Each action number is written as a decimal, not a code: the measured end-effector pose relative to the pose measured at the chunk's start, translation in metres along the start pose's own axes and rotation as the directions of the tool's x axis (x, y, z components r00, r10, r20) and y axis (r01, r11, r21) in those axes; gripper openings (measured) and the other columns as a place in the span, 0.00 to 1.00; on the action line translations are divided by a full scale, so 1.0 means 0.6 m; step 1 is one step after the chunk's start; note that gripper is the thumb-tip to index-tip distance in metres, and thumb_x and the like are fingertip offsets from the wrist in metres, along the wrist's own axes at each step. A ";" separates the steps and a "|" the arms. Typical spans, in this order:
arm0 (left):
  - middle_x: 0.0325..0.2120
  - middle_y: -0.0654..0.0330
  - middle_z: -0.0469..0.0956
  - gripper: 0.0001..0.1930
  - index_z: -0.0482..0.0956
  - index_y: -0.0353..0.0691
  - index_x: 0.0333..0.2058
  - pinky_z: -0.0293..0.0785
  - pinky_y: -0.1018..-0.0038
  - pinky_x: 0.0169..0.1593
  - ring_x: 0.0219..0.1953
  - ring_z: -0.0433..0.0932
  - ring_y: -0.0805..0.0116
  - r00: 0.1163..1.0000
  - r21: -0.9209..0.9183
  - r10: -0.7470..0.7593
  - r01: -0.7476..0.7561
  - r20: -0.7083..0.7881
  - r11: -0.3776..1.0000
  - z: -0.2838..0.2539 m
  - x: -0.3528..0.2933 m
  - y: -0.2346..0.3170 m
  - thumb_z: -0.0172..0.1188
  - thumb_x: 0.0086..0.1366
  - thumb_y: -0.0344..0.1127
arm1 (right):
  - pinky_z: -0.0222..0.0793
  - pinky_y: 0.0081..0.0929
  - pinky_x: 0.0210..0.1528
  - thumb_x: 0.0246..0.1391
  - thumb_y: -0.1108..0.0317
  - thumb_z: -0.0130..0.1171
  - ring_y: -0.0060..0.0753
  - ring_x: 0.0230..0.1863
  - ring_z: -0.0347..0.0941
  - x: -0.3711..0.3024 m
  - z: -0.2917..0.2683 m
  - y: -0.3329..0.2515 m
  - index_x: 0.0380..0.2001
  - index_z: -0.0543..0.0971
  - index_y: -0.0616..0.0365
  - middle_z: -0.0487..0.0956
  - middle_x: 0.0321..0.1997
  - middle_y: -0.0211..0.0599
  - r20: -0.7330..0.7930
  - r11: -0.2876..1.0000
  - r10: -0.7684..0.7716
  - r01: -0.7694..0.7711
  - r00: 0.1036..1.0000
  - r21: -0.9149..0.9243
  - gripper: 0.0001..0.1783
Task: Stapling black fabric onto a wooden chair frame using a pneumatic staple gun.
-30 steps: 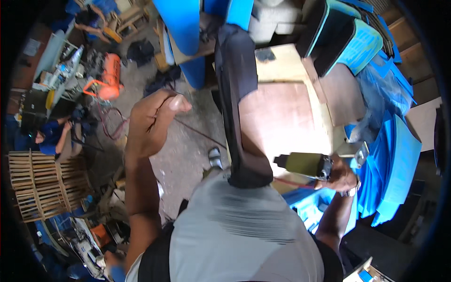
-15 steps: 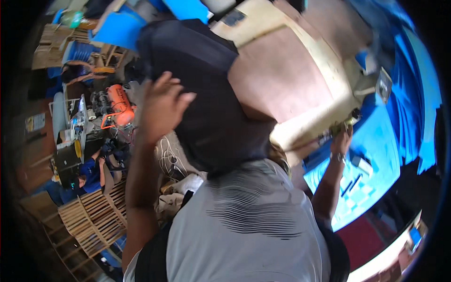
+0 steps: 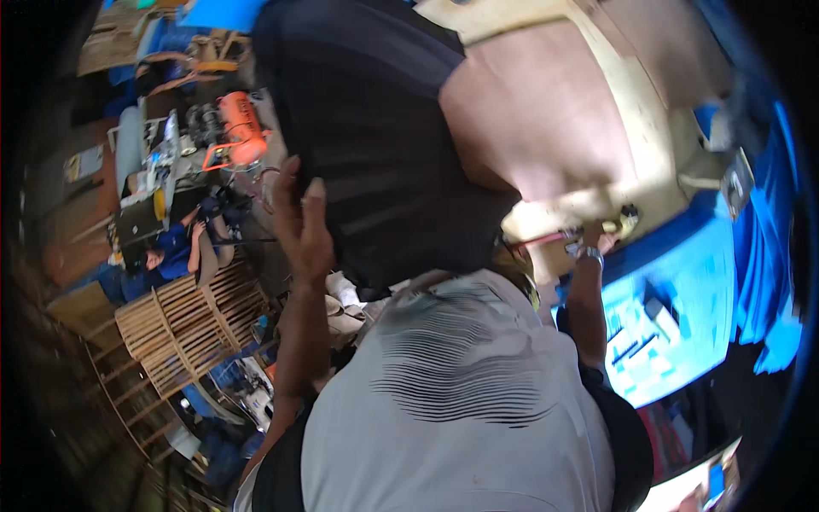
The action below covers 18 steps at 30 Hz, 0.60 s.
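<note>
A large black fabric-covered panel (image 3: 367, 145) stands in front of my body. My left hand (image 3: 305, 226) is at its left edge, fingers stretched upward and slightly apart. Whether the fingertips press on the cloth is hard to tell. To the right, my right hand (image 3: 604, 243), with a metal watch band at the wrist, is closed round a small yellowish hand-held tool (image 3: 629, 222) with a dark end. A thin reddish hose or rod (image 3: 550, 237) runs left from that hand. Blur hides the tool's exact kind. Behind the panel lies a padded tan-and-cream piece (image 3: 546, 102).
An orange air compressor (image 3: 243, 128) stands at the left. Below it are a seated person in blue (image 3: 175, 252) and a slatted wooden frame (image 3: 196, 320). Another person's arms (image 3: 175, 81) show farther off. A light-blue surface (image 3: 682, 290) with small dark items lies right; blue cloth (image 3: 768, 230) hangs beyond.
My left hand has gone from lying spread over the black panel to its left edge. My right hand has shifted slightly left with the tool. The whole view has swung a little.
</note>
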<state>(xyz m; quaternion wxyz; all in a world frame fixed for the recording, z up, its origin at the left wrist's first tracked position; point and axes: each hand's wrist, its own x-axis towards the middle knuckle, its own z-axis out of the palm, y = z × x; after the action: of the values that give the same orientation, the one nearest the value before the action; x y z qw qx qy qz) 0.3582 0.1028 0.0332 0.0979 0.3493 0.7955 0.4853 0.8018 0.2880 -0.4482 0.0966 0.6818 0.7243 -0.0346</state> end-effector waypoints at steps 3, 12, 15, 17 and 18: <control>0.60 0.51 0.66 0.24 0.61 0.33 0.63 0.62 0.69 0.62 0.59 0.68 0.63 0.993 -0.014 0.042 -0.044 -0.112 0.999 -0.016 -0.007 0.016 0.52 0.70 0.29 | 0.38 0.74 0.67 0.64 0.52 0.44 0.37 0.69 0.61 -0.014 -0.091 -0.054 0.66 0.65 0.46 0.68 0.68 0.35 0.451 0.860 -0.120 0.320 0.885 -0.398 0.29; 0.50 0.39 0.76 0.19 0.71 0.30 0.53 0.70 0.63 0.57 0.53 0.76 0.49 0.944 0.238 -0.261 0.211 0.203 0.948 -0.153 -0.081 -0.140 0.46 0.72 0.39 | 0.31 0.77 0.68 0.65 0.59 0.39 0.36 0.64 0.68 -0.006 -0.118 -0.061 0.59 0.74 0.51 0.73 0.64 0.28 0.311 0.916 -0.047 0.166 0.949 -0.366 0.24; 0.48 0.42 0.78 0.21 0.75 0.36 0.50 0.72 0.55 0.54 0.51 0.76 0.44 0.413 0.813 -0.747 0.027 0.520 0.581 -0.176 -0.163 -0.213 0.54 0.66 0.45 | 0.36 0.66 0.71 0.65 0.58 0.40 0.32 0.65 0.67 -0.015 -0.153 -0.067 0.59 0.73 0.54 0.76 0.61 0.34 0.486 0.954 -0.152 0.255 0.861 -0.155 0.24; 0.46 0.45 0.79 0.21 0.77 0.38 0.48 0.73 0.55 0.53 0.49 0.78 0.45 0.179 0.786 -0.765 -0.140 0.619 0.603 -0.178 -0.219 -0.236 0.55 0.66 0.48 | 0.49 0.53 0.70 0.63 0.60 0.43 0.37 0.60 0.71 -0.023 -0.141 -0.061 0.53 0.77 0.53 0.78 0.57 0.35 0.432 0.985 -0.114 0.160 0.895 -0.071 0.21; 0.47 0.47 0.79 0.20 0.78 0.38 0.46 0.72 0.57 0.54 0.50 0.78 0.47 0.165 0.786 -0.775 -0.002 0.610 0.618 -0.176 -0.205 -0.193 0.55 0.66 0.48 | 0.53 0.51 0.68 0.63 0.60 0.44 0.39 0.57 0.73 -0.039 -0.140 -0.058 0.50 0.79 0.53 0.80 0.54 0.34 0.397 0.928 -0.185 0.293 0.899 -0.231 0.19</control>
<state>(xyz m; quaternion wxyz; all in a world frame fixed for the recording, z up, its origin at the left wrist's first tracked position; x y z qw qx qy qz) 0.3432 -0.0847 -0.0329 0.5499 0.3307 0.7493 -0.1635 0.7604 0.2779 -0.3643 0.3224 0.5468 0.7696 -0.0689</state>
